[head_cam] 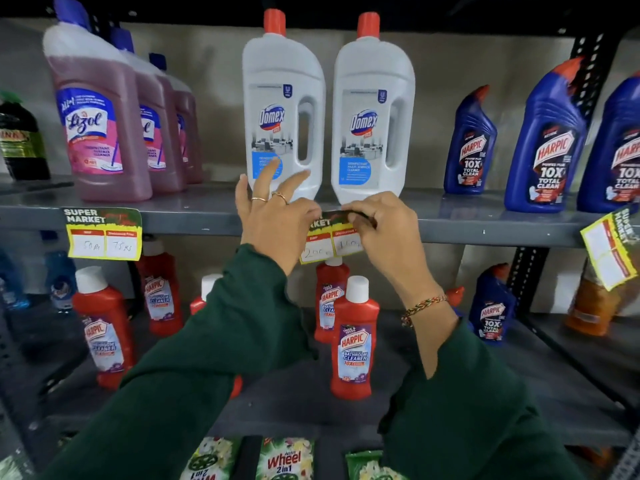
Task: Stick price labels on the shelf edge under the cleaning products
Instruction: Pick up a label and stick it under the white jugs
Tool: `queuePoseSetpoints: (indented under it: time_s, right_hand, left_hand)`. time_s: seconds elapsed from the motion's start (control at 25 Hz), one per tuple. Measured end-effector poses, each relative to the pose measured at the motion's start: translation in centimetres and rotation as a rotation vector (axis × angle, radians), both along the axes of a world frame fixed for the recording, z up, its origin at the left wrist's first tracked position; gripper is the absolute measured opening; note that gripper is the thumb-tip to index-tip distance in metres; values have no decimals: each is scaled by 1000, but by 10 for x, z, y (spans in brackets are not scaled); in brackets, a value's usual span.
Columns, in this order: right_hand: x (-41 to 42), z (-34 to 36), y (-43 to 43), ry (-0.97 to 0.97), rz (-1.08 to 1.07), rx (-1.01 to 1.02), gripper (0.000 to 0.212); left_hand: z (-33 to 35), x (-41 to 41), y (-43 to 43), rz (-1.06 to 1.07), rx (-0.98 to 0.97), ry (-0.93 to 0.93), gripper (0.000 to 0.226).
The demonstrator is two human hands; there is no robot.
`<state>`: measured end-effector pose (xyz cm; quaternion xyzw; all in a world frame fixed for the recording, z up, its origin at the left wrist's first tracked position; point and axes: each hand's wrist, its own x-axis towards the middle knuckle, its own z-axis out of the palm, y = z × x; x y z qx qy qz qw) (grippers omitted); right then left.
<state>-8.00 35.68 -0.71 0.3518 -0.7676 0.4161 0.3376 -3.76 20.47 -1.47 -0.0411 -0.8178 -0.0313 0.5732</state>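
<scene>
Both hands press one price label [327,239] against the shelf edge [194,221]. The right hand [377,225] pinches its top rim, while the left hand [273,220] holds its left side with the thumb, other fingers spread. The label sits just below the two Domex bottles [372,116]. Left of them, under the Lizol bottles [100,119], a finished label [103,233] already hangs. Right of them, by the blue Harpic bottles [547,140], another label [611,251] hangs tilted, probably needing attention.
</scene>
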Motion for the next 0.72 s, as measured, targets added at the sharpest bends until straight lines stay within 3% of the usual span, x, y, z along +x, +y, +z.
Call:
queuePoseSetpoints:
  time_s: [0.2,0.44,0.56,0.72]
  right_hand:
    - [-4,-17,2,209,-236,121,14]
    - [-9,-21,-7,159,-305,80,21]
    - [-12,-13,-11,6,-301,-20,22]
    - [-9,-3,-12,9,-339,73,22]
  left_hand:
    - [-15,-8,14,90,-42,-83,18]
    - [-12,-9,13,43,-81,-147,12]
    - [-1,-13,15,28,-77,-176,13]
    - [10,-12,15,112,-34,-218,7]
